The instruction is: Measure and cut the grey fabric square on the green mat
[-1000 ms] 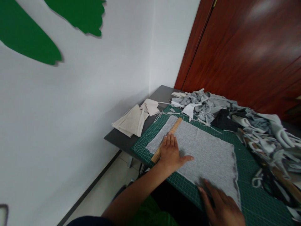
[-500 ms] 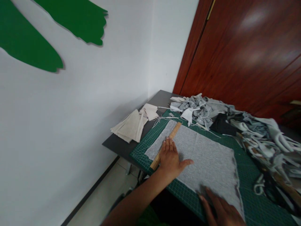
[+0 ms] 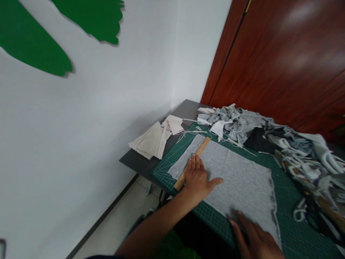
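Note:
A grey rectangle of knit fabric lies flat on a green cutting mat. A wooden ruler rests along the fabric's left side. My left hand lies flat and open on the ruler and the fabric, fingers together and thumb out. My right hand is at the fabric's near edge with its fingers stretched out flat on the cloth; it is partly cut off by the frame.
A heap of grey, white and black fabric scraps covers the mat's far and right side. Folded beige cloth pieces sit on the dark table by the white wall. A red-brown wooden door stands behind.
Both hands stay where they were on the fabric and ruler. Only the view has shifted slightly.

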Available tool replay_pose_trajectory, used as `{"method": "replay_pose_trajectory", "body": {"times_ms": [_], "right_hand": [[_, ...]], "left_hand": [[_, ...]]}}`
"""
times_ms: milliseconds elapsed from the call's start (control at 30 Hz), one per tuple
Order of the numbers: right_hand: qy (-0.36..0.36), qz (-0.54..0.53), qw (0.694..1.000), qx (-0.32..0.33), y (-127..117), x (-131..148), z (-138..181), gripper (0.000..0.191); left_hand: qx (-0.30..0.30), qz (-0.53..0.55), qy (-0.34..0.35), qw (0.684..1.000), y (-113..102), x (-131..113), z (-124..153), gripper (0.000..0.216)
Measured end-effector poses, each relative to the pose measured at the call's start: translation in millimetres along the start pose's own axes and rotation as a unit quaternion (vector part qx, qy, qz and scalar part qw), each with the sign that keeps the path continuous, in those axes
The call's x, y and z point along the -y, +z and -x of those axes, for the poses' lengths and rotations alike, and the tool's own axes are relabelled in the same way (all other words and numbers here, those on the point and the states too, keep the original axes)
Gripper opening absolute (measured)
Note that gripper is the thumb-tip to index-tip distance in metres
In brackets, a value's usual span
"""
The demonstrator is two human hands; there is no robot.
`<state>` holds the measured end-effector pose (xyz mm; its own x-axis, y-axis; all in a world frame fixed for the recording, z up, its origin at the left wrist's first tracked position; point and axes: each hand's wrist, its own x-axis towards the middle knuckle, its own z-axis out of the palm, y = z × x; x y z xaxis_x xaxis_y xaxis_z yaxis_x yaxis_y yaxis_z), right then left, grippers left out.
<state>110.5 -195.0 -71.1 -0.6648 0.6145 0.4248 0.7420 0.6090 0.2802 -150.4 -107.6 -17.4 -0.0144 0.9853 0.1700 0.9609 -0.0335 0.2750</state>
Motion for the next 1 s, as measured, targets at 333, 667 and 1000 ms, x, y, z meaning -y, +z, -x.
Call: {"method": "replay_pose_trajectory", "body": {"times_ms": [333, 667, 1000], "right_hand": [[0.133, -0.046, 0.99, 0.008, -31, 20, -24, 0.058], [0.091, -0.017, 0.996, 0.005, -27, 17, -18, 0.058], [0.007, -0.016, 1.0, 0.026, 2, -2, 7, 0.046]], "left_hand": [[-0.002, -0.021, -0.002, 1.0, 1, -6, -1, 0.119], [-0.012, -0.023, -0.003, 1.0, 4, -5, -1, 0.118], [-0.024, 0.002, -0.009, 1.0, 7, -1, -2, 0.118]]}}
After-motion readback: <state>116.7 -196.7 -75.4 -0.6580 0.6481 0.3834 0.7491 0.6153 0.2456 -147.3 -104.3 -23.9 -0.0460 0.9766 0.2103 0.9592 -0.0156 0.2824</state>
